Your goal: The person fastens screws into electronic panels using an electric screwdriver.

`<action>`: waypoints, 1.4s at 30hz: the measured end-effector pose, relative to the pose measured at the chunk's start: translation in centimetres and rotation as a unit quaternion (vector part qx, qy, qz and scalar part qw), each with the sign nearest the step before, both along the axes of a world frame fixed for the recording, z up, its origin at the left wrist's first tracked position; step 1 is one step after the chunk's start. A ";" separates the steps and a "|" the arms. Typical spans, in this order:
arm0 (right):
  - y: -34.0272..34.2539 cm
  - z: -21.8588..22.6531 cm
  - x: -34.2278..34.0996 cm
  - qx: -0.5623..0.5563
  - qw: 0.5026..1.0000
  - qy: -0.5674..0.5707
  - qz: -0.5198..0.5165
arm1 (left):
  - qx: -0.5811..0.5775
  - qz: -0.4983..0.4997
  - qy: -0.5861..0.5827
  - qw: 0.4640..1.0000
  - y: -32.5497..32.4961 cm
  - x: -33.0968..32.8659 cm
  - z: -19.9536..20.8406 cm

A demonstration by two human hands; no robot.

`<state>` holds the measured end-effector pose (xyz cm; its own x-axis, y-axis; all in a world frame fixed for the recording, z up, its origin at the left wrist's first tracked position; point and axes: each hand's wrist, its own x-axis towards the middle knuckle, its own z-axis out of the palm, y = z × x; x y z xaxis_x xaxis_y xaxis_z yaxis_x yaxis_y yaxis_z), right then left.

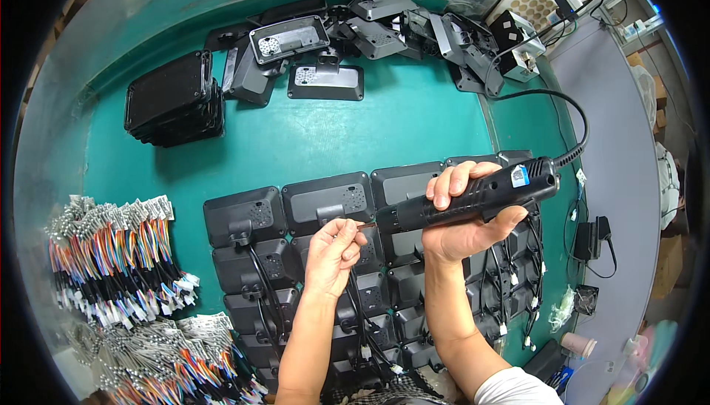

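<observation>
My right hand is wrapped around a black electric screwdriver, which lies almost level with its nose toward the left. A cord runs from its rear end. The fingers of my left hand are pinched at the thin metal bit that sticks out of the nose. Whether a screw is also between those fingertips is too small to tell. Beneath both hands lie rows of black plastic housings, several with black cables coming from them. Parts of the housings are hidden by my arms.
At the far left stands a stack of black covers. More housings are heaped along the back of the green mat. Bundled colourful wire harnesses cover the near left. A small power box stands far right, near the screwdriver's looping cord.
</observation>
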<state>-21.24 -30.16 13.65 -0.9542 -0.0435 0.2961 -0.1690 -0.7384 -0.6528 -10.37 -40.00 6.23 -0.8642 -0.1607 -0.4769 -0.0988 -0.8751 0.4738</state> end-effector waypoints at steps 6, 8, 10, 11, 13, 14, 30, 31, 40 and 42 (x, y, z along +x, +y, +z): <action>0.1 -0.1 0.3 0.000 1.000 0.003 -0.021 | 0.083 0.067 -0.028 0.994 1.2 -0.3 0.0; 0.3 -0.1 0.4 -0.005 1.000 0.002 -0.017 | 0.087 0.070 -0.027 0.993 1.3 -0.4 0.1; 0.2 -0.1 0.4 -0.007 1.000 0.004 -0.015 | 0.090 0.072 -0.027 0.993 1.4 -0.4 0.1; 0.2 -0.1 0.5 -0.008 1.000 0.007 -0.013 | 0.095 0.073 -0.026 0.992 1.4 -0.4 0.1; 0.4 -0.1 0.5 -0.007 1.000 0.016 -0.013 | 0.100 0.073 -0.025 0.992 1.6 -0.4 0.2; 0.5 -0.1 0.5 -0.005 1.000 0.024 -0.014 | 0.107 0.080 -0.033 0.991 1.7 -0.3 0.4; 0.0 -1.1 1.0 0.025 0.998 0.035 -0.039 | 0.106 0.080 -0.074 0.988 1.3 0.2 -0.1; -0.1 -1.1 1.0 0.025 0.998 0.035 -0.038 | 0.106 0.081 -0.074 0.988 1.2 0.2 -0.1; 0.1 -1.0 1.0 0.002 1.000 0.003 -0.028 | 0.115 0.011 -0.038 0.993 0.2 0.2 -0.2; -0.1 -1.3 1.1 0.020 0.999 0.012 -0.028 | 0.126 -0.010 -0.088 0.988 0.2 0.4 0.1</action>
